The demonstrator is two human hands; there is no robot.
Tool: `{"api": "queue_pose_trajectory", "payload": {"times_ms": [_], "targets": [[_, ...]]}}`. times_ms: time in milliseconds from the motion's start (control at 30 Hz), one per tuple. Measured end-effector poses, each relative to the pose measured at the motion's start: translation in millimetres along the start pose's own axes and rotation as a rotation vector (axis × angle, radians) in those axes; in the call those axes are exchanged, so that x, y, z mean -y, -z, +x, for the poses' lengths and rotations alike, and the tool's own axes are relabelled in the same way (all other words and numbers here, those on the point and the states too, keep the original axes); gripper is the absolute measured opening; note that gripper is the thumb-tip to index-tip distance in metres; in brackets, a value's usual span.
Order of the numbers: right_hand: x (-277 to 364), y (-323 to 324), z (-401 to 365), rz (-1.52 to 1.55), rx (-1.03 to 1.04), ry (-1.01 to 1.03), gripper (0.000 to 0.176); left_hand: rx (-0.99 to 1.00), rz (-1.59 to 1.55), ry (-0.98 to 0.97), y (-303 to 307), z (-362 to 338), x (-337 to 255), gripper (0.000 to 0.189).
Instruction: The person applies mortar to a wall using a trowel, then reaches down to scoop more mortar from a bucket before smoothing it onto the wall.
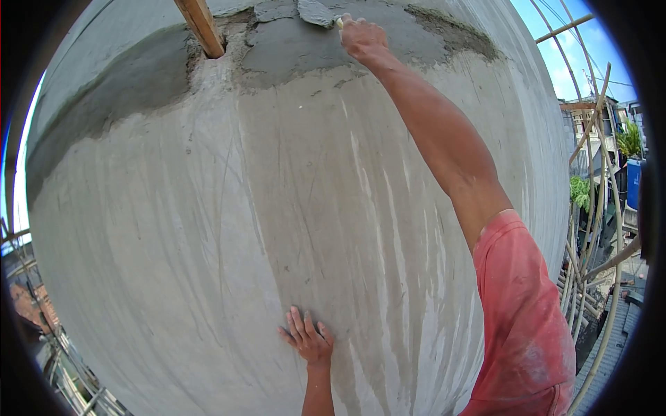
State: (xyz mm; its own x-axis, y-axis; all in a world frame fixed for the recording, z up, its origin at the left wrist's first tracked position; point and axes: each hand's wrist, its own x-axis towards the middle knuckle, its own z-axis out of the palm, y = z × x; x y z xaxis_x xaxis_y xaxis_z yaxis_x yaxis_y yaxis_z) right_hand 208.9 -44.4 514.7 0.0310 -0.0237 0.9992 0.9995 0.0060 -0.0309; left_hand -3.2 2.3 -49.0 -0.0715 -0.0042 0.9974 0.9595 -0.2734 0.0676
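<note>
the trowel [316, 12] is seen at 12 o'clock, at the very top of the view, where its small grey blade is set over a band of fresh mortar [298, 52]. the blade is smeared with the same grey as the mortar, so its edges are hard to pick out; its outer end looks rounded, and a pale bit of handle is shown beside the fist. whether the blade is pressed into the mortar cannot be told. the handle is gripped by the right hand [364, 38], its fingers curled round it, with the arm stretched up from a dusty red sleeve [524, 305] at 4 o'clock. at 6 o'clock, the left hand [309, 338] is laid on the wall [173, 222] with its fingers spread, and nothing is held in it.

the mortar is dark and fairly smooth towards 10 o'clock, while a coarse, crumbly strip [454, 31] is left at 1 o'clock. lower down, the wall is marked by pale vertical streaks. at 11 o'clock, the mortar is broken by a wooden beam [201, 28]. bamboo poles [616, 229] are seen at 3 o'clock.
</note>
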Motion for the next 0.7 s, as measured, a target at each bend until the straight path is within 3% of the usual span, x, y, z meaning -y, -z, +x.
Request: {"api": "queue_pose_trajectory", "payload": {"times_ms": [200, 267, 467, 600, 700], "targets": [[18, 1, -6, -0.067, -0.045, 0.15, 0.025, 0.008, -0.025, 0.016, 2, 0, -1, 0.033], [-2, -14, 0, -0.164, -0.152, 0.074, 0.024, 0.01, -0.002, 0.002, 2, 0, -1, 0.033], [-78, -23, -1, -0.212, -0.116, -0.076, 0.024, 0.013, -0.008, 0.004, 3, 1, -1, 0.032], [-65, -6, -12, -0.114, -0.117, -0.15, 0.028, -0.005, -0.011, 0.008, 0, 1, -1, 0.033], [-18, 14, -30, -0.059, -0.135, -0.059, 0.031, -0.021, -0.005, 0.034, 0, 0, -3, 0.03]]}}
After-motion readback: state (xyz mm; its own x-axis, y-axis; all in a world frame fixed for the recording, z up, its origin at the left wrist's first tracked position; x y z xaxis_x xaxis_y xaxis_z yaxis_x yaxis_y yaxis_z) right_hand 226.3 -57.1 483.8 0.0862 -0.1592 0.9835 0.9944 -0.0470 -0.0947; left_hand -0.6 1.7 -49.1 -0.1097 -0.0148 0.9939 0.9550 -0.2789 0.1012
